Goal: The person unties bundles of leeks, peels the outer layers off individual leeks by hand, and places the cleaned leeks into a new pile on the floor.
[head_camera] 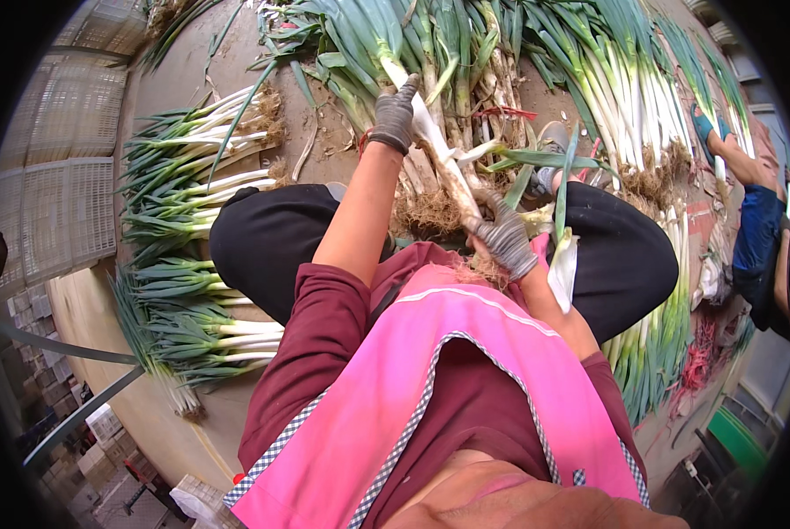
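Note:
My left hand (393, 118), in a grey knit glove, is closed around the white shank of a long green onion (438, 140). The onion slants from its green leaves at the top down toward my lap. My right hand (506, 237), gloved the same way, grips its browner lower end just above the roots. Partly loosened leaf sheath (477, 153) sticks out to the right of the shank. Behind the held onion lies a pile of unpeeled green onions (461, 86), with a brown root clump (429, 213) toward me. A peeled-off white and green leaf (564, 264) hangs over my right leg.
Cleaner onions lie in bunches at left (203, 218), upper right (623, 92) and lower right (646, 357). White plastic crates (57, 211) stand along the left. At far right sits another person (755, 225) holding onions. Red ties (699, 357) lie at the lower right.

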The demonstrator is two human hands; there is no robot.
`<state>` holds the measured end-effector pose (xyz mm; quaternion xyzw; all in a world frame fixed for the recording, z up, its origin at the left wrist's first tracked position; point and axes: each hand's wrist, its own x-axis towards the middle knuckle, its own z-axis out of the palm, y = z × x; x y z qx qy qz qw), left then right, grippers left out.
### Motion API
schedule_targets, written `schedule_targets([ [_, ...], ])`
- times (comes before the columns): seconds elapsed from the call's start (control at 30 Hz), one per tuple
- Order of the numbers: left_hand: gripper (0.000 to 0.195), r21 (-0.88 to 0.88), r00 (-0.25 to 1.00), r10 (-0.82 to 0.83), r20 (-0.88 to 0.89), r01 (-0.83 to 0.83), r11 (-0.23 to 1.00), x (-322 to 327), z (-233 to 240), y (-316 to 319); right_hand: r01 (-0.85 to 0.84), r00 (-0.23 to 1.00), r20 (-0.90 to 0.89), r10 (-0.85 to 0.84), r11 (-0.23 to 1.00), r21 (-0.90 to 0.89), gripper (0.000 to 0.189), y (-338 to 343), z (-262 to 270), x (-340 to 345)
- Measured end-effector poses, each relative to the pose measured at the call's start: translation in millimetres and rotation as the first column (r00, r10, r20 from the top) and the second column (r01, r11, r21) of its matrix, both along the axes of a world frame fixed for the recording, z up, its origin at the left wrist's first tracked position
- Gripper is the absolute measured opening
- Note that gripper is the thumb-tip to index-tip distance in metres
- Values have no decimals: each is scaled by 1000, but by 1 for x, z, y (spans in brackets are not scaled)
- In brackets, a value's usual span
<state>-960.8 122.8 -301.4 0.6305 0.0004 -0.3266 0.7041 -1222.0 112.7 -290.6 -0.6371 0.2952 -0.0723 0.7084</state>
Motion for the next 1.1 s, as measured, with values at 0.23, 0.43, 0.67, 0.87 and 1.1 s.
schedule_targets([
  [0.23,16,-225,905,-121,-407,29,974,2,-53,2,-153,988,-155,18,296,-943,85,-55,10,59],
  [0.43,13,-430,898,-133,-420,-67,900,16,-48,1,-471,882,-350,316,564,-679,65,-46,-16,89],
  [0.67,21,-241,902,60,-427,-178,954,27,-20,5,-519,841,-425,335,276,-809,12,-15,49,21],
  [0.87,22,-308,952,186,-244,-258,916,68,-46,5,-686,727,-560,397,391,-614,31,-37,26,-58],
  [1.1,17,-516,889,-157,-430,-99,851,2,-20,-17,-346,899,-437,-28,565,-749,48,-61,1,78],
])
